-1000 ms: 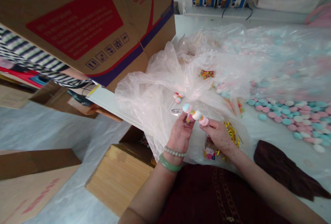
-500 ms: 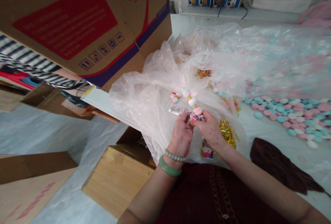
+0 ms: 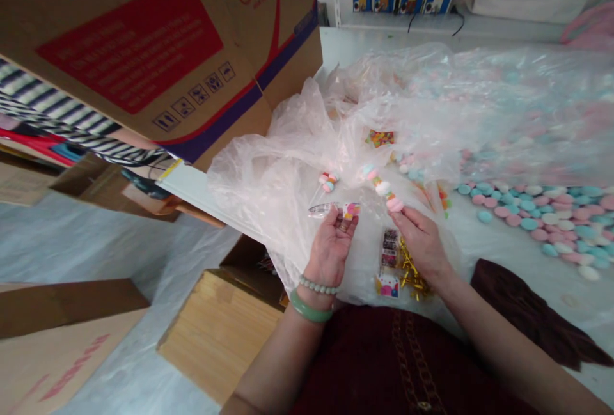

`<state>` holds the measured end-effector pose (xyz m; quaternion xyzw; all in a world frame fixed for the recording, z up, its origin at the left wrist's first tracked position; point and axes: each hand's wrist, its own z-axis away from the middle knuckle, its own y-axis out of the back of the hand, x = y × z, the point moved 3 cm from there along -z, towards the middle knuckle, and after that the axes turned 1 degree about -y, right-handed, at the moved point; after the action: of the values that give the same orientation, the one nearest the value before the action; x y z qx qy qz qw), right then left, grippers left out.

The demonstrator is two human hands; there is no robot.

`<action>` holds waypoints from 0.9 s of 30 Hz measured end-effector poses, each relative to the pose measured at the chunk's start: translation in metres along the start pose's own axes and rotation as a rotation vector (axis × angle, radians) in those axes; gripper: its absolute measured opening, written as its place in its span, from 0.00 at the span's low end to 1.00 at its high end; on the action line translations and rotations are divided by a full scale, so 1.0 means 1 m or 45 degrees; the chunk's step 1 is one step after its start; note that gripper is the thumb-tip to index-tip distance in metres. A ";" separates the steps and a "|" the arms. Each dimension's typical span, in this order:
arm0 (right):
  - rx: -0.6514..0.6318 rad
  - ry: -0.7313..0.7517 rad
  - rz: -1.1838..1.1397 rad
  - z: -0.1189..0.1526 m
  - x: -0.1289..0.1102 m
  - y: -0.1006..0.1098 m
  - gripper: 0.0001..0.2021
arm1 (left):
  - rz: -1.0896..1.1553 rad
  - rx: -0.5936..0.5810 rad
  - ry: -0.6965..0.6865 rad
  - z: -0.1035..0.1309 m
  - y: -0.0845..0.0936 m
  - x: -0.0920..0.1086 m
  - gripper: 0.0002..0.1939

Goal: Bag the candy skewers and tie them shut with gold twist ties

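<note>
My left hand (image 3: 329,250) is closed on a small dotted label card (image 3: 352,211) with a clear, silvery-edged strip at its left end. In my right hand (image 3: 422,245), thumb and fingers pinch the lower end of a candy skewer (image 3: 382,187), a row of pink, white, blue and orange pieces. The hands are apart. Beyond my left hand lies a small cluster of candies (image 3: 329,180) on the plastic sheet. Close to my right wrist are gold twist ties (image 3: 413,277), beside a dotted label card (image 3: 387,285) and a barcoded piece (image 3: 390,249).
Clear plastic sheeting (image 3: 283,165) covers much of the table. Loose pastel candies (image 3: 532,213) spread at the right, near a dark brown cloth (image 3: 513,306). A large cardboard box (image 3: 240,44) stands at the back left; a colourful packet (image 3: 380,138) lies ahead. Another person's striped sleeve (image 3: 57,105) shows left.
My hands have moved apart. The right has drawn the candy skewer to the right, while the left keeps the label card, now more fully seen. The barcoded piece near my right wrist has come into view.
</note>
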<state>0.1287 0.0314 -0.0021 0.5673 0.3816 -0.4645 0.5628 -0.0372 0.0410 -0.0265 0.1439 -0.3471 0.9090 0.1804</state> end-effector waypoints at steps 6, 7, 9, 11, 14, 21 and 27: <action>-0.212 0.066 0.174 0.033 0.001 0.013 0.14 | 0.072 0.033 -0.029 -0.007 0.001 0.017 0.11; -0.237 0.102 0.199 0.036 0.000 0.012 0.15 | 0.070 0.025 -0.036 -0.008 0.001 0.017 0.10; -0.275 0.149 0.282 0.039 -0.001 0.007 0.15 | 0.057 0.003 -0.043 -0.009 0.000 0.018 0.10; -0.298 0.154 0.374 0.040 0.000 0.003 0.16 | 0.044 -0.028 -0.052 -0.009 -0.001 0.020 0.10; -0.319 0.122 0.419 0.039 0.005 0.000 0.16 | 0.048 -0.047 -0.076 -0.006 -0.001 0.025 0.11; -0.353 0.069 0.348 0.040 0.010 0.001 0.16 | 0.023 -0.094 -0.162 -0.006 0.000 0.030 0.12; -0.131 0.506 0.961 0.046 0.004 0.006 0.18 | -0.085 -0.249 -0.427 -0.003 -0.002 0.034 0.07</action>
<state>0.1309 -0.0147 -0.0008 0.7168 0.2711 -0.0879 0.6364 -0.0670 0.0524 -0.0144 0.2864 -0.4539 0.8277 0.1635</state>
